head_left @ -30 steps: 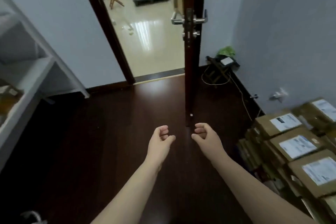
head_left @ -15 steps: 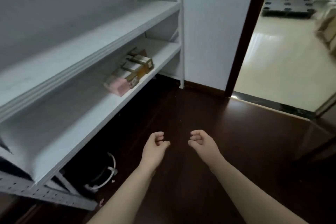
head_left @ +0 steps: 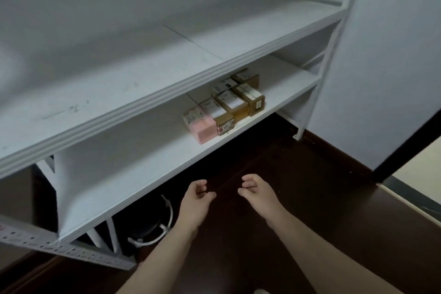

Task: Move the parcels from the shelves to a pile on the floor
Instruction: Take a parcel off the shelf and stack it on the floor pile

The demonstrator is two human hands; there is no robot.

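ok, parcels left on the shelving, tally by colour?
pink parcel: 1
brown cardboard parcels: 5, the two at the back partly hidden
total: 6, all clustered on the lower shelf
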